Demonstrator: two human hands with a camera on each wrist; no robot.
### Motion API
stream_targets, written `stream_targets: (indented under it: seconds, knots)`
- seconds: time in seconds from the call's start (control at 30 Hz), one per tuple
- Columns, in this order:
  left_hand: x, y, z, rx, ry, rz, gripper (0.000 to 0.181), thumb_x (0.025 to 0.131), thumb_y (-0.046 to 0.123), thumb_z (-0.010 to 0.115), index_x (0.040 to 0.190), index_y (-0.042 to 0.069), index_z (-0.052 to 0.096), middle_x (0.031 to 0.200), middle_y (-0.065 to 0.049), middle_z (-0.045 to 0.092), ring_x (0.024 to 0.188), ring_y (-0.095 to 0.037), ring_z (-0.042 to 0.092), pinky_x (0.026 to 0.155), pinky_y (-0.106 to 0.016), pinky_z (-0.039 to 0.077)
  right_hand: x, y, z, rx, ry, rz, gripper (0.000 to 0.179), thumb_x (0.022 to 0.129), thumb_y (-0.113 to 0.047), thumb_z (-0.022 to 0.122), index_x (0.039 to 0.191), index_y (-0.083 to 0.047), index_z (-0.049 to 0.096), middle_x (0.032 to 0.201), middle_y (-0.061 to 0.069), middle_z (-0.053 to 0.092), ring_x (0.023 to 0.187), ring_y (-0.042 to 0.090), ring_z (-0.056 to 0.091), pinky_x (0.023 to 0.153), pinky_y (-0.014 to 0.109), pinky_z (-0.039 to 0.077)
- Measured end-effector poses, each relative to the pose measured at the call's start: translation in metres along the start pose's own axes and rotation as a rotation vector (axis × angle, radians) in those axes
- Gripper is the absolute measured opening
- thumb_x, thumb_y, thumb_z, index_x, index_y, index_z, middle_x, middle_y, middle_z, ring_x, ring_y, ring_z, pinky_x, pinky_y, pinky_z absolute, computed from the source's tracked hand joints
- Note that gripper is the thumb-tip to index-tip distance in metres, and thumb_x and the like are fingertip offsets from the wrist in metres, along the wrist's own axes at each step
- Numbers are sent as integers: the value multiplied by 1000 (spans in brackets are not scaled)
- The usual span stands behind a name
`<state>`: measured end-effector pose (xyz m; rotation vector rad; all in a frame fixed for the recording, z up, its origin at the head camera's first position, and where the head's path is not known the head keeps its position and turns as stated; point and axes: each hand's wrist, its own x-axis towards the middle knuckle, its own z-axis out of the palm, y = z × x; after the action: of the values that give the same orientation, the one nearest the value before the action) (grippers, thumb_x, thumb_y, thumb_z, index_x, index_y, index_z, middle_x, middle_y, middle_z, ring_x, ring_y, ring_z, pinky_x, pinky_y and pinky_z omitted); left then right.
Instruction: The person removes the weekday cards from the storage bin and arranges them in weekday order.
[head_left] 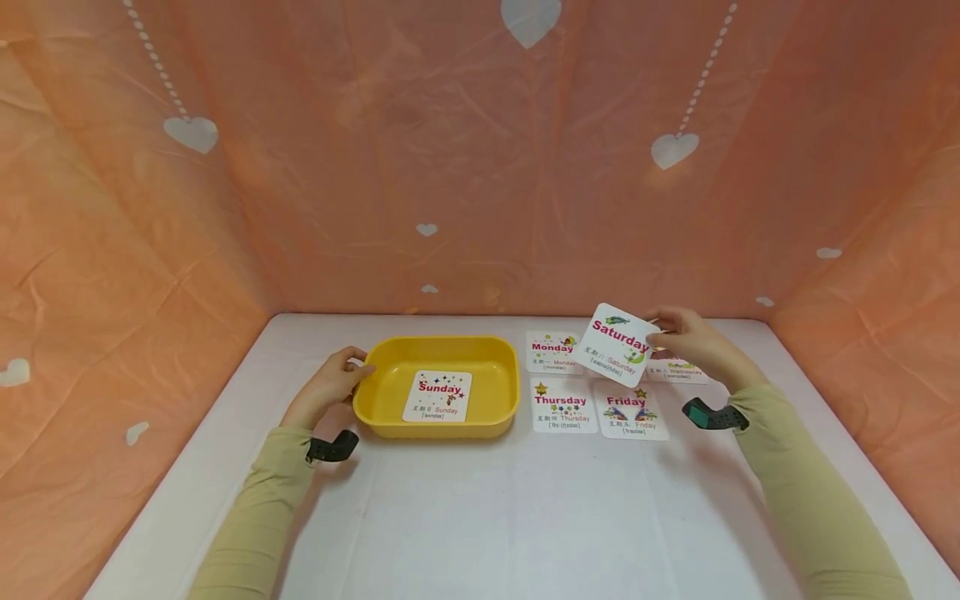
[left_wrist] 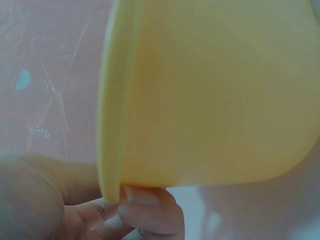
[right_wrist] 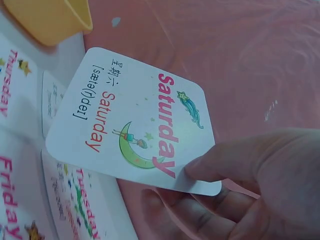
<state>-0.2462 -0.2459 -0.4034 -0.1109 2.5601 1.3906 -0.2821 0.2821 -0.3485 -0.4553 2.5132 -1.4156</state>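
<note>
My right hand [head_left: 682, 335] pinches the Saturday card [head_left: 619, 344] at its right edge, thumb on the printed face and fingers behind. Held up and tilted, the card hides part of the rows beneath it. On the left, my left hand [head_left: 334, 379] grips the rim of a yellow tray [head_left: 512, 392], with the thumb and fingers to either side in the left wrist view. The Sunday card [head_left: 438, 397] lies face up inside the tray. In the right wrist view, the Tuesday card [right_wrist: 75, 197] shows below the held card.
Right of the tray lie the Monday card [head_left: 546, 360], Thursday card [head_left: 564, 407], Friday card [head_left: 632, 414] and partly covered Wednesday card [head_left: 686, 373]. They rest on a white table [head_left: 480, 517]. Pinkish-orange cloth walls [head_left: 480, 150] with white hearts stand at the back and sides.
</note>
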Motion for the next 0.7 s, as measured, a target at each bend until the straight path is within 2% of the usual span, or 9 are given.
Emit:
stream_targets:
  seconds: [0.23,0.5,0.7]
  knots:
    - [-1,2,1,-15,1,21,33,102,15,47,126,-5,40,86,-18,50,64,-20,55,55,-28,51,-17,14,-10,-37,28,43,43,96,-5,55,135,7,41,126,31,50,100,25,58,80,38,53]
    - [-2,1,1,-13,-1,18,33,102,16,48,126,-5,39,87,-15,51,64,-18,56,56,-28,51,-35,33,-21,-53,76,65,42,97,-10,56,132,6,40,122,31,51,94,17,60,80,42,53]
    - [-2,3,0,-7,-2,26,34,102,16,47,127,-6,39,85,-14,51,64,-19,55,56,-28,51,-48,44,-31,-108,126,99,43,98,-17,55,133,5,40,119,30,51,90,7,56,77,32,54]
